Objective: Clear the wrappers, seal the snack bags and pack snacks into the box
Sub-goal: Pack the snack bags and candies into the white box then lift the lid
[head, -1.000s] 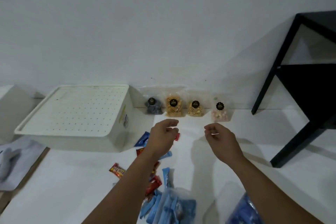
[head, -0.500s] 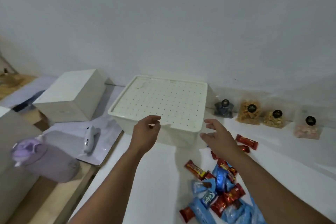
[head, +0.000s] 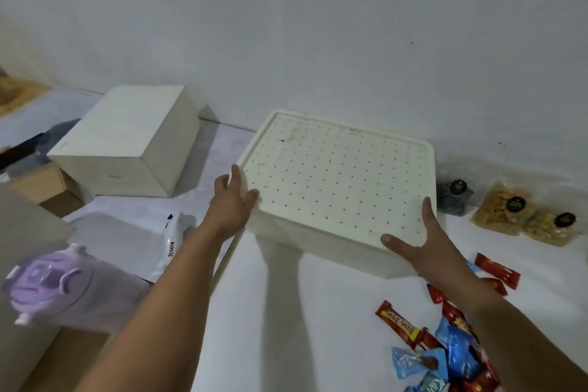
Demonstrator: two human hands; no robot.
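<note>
Because the lid (head: 334, 181) looks stiff, light and smooth, my left hand (head: 230, 204) and right hand (head: 424, 245) press its near corners, fingers spread straight.

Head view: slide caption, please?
Left hand and right hand touch near corners of the dotted lid on the white box; candy bars lie nearby.

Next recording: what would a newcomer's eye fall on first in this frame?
The big white box, dotted on top, sits mid-frame, with the left hand and right hand touching its two near corners. Red and blue snack packets lie heaped at lower right, and a purple bottle stands out at lower left.
</note>
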